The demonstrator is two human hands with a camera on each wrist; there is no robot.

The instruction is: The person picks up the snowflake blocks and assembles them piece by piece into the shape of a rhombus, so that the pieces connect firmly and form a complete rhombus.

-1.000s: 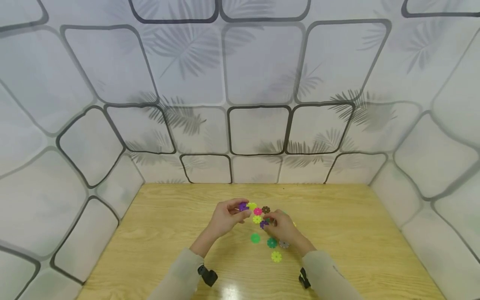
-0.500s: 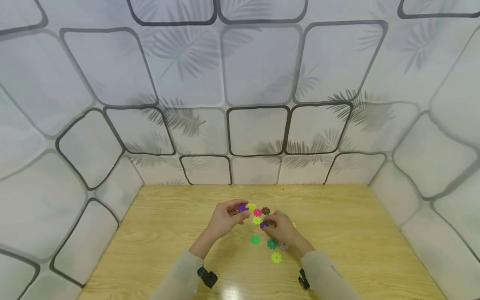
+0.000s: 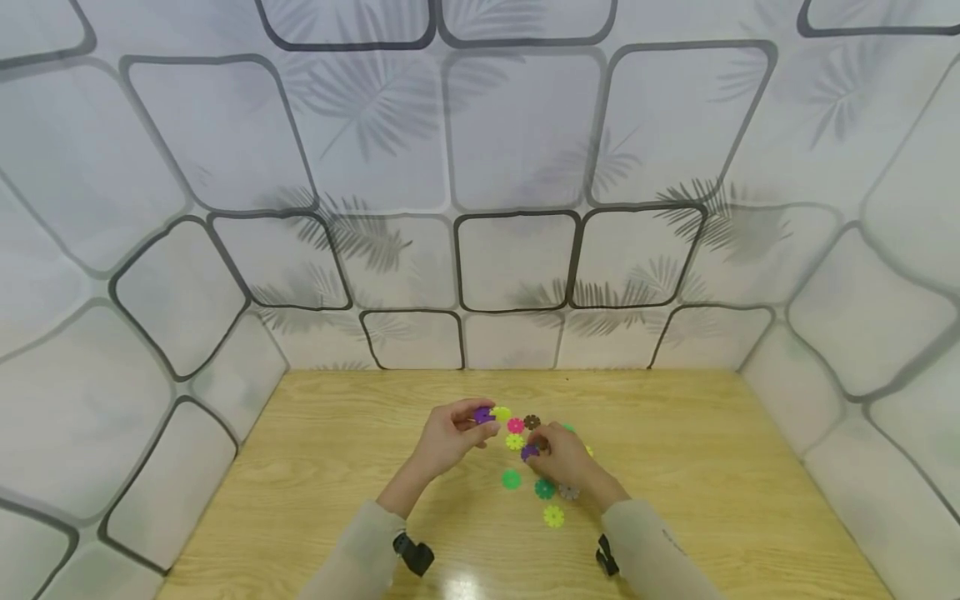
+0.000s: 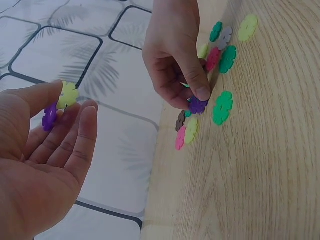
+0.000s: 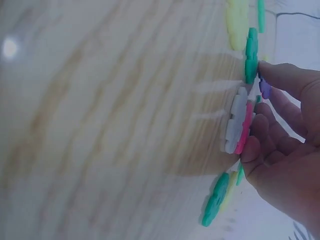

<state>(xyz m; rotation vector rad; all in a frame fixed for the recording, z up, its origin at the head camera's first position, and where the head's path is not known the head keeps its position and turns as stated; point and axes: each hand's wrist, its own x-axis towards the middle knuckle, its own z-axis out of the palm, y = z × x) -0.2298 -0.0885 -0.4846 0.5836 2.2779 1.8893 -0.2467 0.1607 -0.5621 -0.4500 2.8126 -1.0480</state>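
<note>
A lime-yellow flower-shaped plastic disc (image 3: 553, 517) lies on the wooden table (image 3: 337, 500), nearer than the right hand (image 3: 564, 457), which pinches a dark-purple flower-shaped plastic disc (image 4: 198, 106). Slightly farther, to its left, the left hand (image 3: 447, 437) grips a violet flower-shaped plastic disc (image 4: 50, 117) touching a pale-yellow one (image 4: 68, 95).

smooth plastic discs (image 4: 222, 107); glossy wood-grain tabletop (image 3: 480, 533)

the left hand (image 3: 444, 437) holds a purple flower (image 3: 482, 414) with a yellow flower (image 3: 502, 413) beside it. the right hand (image 3: 564, 457) pinches a second purple flower (image 3: 528, 453). a green flower (image 3: 512, 479) lies on the table (image 3: 322, 458).
</note>
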